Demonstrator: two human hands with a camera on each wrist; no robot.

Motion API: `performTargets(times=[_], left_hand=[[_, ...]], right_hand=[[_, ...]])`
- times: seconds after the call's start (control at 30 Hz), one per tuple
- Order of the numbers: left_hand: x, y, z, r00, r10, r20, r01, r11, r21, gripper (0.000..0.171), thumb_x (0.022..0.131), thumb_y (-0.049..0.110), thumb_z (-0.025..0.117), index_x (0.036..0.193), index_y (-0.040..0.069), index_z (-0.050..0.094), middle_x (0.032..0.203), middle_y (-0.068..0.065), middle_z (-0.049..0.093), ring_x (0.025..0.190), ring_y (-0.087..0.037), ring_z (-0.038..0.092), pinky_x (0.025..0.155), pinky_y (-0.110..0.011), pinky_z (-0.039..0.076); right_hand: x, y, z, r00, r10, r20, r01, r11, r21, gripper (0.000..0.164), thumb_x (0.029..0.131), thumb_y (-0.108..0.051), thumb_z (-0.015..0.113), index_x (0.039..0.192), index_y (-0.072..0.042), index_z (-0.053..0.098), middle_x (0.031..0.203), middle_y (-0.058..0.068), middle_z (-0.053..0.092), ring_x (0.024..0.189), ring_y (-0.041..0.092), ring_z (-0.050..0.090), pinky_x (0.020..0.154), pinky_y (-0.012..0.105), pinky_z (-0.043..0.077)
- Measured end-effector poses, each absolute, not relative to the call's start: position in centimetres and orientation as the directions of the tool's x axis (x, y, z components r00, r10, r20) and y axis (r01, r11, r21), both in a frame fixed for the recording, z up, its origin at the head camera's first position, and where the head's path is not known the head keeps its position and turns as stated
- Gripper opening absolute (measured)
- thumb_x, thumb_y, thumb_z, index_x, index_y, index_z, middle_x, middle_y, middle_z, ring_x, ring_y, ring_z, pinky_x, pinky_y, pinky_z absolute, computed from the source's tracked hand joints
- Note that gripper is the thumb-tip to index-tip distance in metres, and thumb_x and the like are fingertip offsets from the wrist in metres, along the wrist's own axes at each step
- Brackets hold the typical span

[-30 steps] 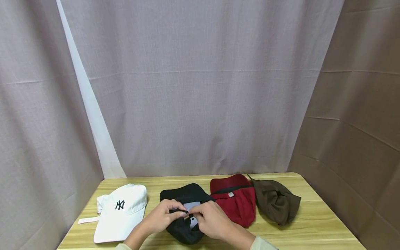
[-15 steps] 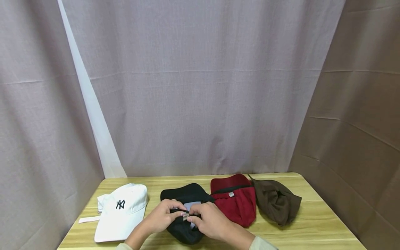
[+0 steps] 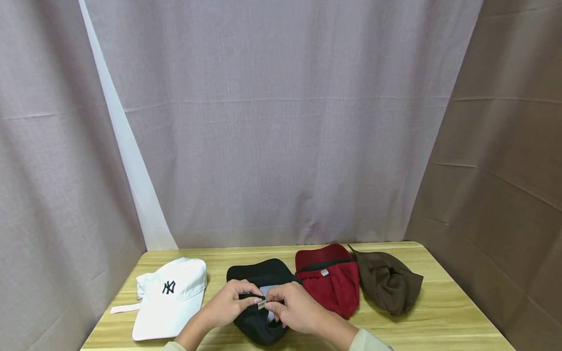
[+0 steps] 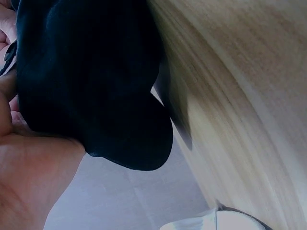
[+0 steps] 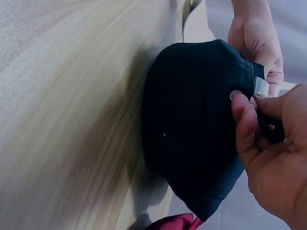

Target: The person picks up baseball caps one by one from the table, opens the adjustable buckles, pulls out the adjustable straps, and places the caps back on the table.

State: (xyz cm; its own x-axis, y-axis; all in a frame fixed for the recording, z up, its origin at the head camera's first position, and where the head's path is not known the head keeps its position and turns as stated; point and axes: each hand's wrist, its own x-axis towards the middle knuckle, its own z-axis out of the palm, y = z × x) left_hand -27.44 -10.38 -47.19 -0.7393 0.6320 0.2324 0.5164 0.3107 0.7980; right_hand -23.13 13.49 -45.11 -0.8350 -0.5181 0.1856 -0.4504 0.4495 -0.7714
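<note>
A black cap (image 3: pixel 259 329) lies inside up in front of me, its brim pointing away. At its back strap is a small metal buckle (image 3: pixel 261 305), which shows silver in the right wrist view (image 5: pixel 261 87). My left hand (image 3: pixel 228 303) pinches the strap end and cap edge on the buckle's left. From the other side, my right hand (image 3: pixel 298 308) pinches the strap right at the buckle, thumb and forefinger close together. The left wrist view shows mostly the cap's dark outside (image 4: pixel 91 72); the buckle is hidden there.
To the left lies a white cap (image 3: pixel 171 297) with a black emblem and a loose strap (image 3: pixel 125 308). A red cap (image 3: pixel 335 287) lies right of the black one, against a brown hat (image 3: pixel 388 282). Curtains (image 3: pixel 281 146) rise behind the wooden table (image 3: pixel 439 326).
My right thumb has moved up onto the buckle, and the buckle has tilted to show its silvery face. The black cap has shifted very slightly; my left hand keeps its pinch.
</note>
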Motion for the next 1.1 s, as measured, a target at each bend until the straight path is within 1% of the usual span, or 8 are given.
performTargets(times=[0.23,0.37,0.6,0.73,0.83,0.93,1.03,1.1], left_hand=[[-27.33,-10.50,-47.25,-0.724,0.644,0.248,0.531,0.290,0.797,0.014,0.102,0.022,0.071,0.109,0.016,0.082,0.110,-0.005,0.079,0.102,0.000,0.066,0.092,-0.023,0.052],[-27.33,-10.64,-47.30,-0.731,0.639,0.239,0.521,0.298,0.800,0.015,0.102,0.024,0.071,0.109,0.016,0.082,0.111,-0.006,0.079,0.103,-0.001,0.066,0.092,-0.024,0.052],[-27.23,-10.67,-47.26,-0.744,0.625,0.236,0.511,0.305,0.804,0.015,0.102,0.024,0.072,0.109,0.018,0.082,0.110,-0.004,0.079,0.102,-0.001,0.065,0.092,-0.024,0.050],[-27.15,-10.69,-47.21,-0.744,0.625,0.237,0.509,0.301,0.807,0.014,0.102,0.023,0.071,0.110,0.017,0.082,0.111,-0.005,0.078,0.102,-0.001,0.065,0.091,-0.024,0.050],[-27.11,-10.76,-47.09,-0.751,0.619,0.228,0.497,0.303,0.813,0.014,0.102,0.021,0.071,0.110,0.017,0.082,0.111,-0.005,0.078,0.101,-0.001,0.064,0.089,-0.024,0.050],[-27.08,-10.81,-46.96,-0.755,0.618,0.219,0.491,0.310,0.814,0.014,0.102,0.022,0.071,0.110,0.017,0.082,0.111,-0.005,0.077,0.101,-0.001,0.063,0.089,-0.025,0.049],[-27.06,-10.84,-46.85,-0.755,0.620,0.215,0.489,0.313,0.814,0.015,0.102,0.023,0.071,0.110,0.017,0.082,0.111,-0.006,0.077,0.101,-0.002,0.063,0.089,-0.025,0.049],[-27.06,-10.86,-46.79,-0.755,0.620,0.213,0.489,0.316,0.813,0.015,0.102,0.023,0.071,0.111,0.017,0.082,0.110,-0.006,0.077,0.101,-0.002,0.062,0.089,-0.025,0.049]], right_hand=[[-23.12,13.59,-45.10,-0.840,-0.518,0.162,-0.416,0.424,-0.804,0.016,0.103,-0.012,0.069,0.089,-0.014,0.076,0.065,0.000,0.065,0.048,0.002,0.058,0.051,0.023,0.054],[-23.13,13.71,-45.09,-0.843,-0.515,0.156,-0.409,0.425,-0.807,0.017,0.103,-0.008,0.068,0.092,-0.014,0.078,0.064,-0.003,0.063,0.048,0.002,0.057,0.050,0.023,0.054],[-23.07,13.75,-45.01,-0.851,-0.503,0.150,-0.404,0.445,-0.799,0.020,0.103,-0.004,0.065,0.096,-0.016,0.079,0.063,-0.008,0.061,0.047,0.002,0.054,0.047,0.022,0.050],[-23.03,13.81,-44.97,-0.855,-0.497,0.150,-0.405,0.457,-0.792,0.022,0.104,-0.004,0.063,0.103,-0.017,0.081,0.062,-0.010,0.059,0.046,0.001,0.053,0.046,0.020,0.047],[-23.03,13.88,-44.94,-0.856,-0.496,0.147,-0.403,0.463,-0.789,0.025,0.104,-0.004,0.062,0.108,-0.018,0.082,0.063,-0.009,0.059,0.046,0.001,0.052,0.046,0.019,0.043],[-23.05,13.90,-44.91,-0.857,-0.494,0.149,-0.409,0.474,-0.780,0.027,0.104,-0.003,0.062,0.110,-0.018,0.083,0.070,-0.005,0.066,0.051,0.000,0.052,0.048,0.018,0.041],[-23.08,13.87,-44.86,-0.857,-0.488,0.166,-0.430,0.500,-0.752,0.027,0.103,-0.004,0.063,0.110,-0.019,0.084,0.088,-0.005,0.077,0.065,-0.002,0.056,0.058,0.019,0.046],[-23.10,13.84,-44.80,-0.854,-0.486,0.185,-0.451,0.516,-0.728,0.026,0.103,-0.005,0.064,0.110,-0.019,0.084,0.099,-0.007,0.080,0.074,-0.003,0.058,0.066,0.019,0.049]])
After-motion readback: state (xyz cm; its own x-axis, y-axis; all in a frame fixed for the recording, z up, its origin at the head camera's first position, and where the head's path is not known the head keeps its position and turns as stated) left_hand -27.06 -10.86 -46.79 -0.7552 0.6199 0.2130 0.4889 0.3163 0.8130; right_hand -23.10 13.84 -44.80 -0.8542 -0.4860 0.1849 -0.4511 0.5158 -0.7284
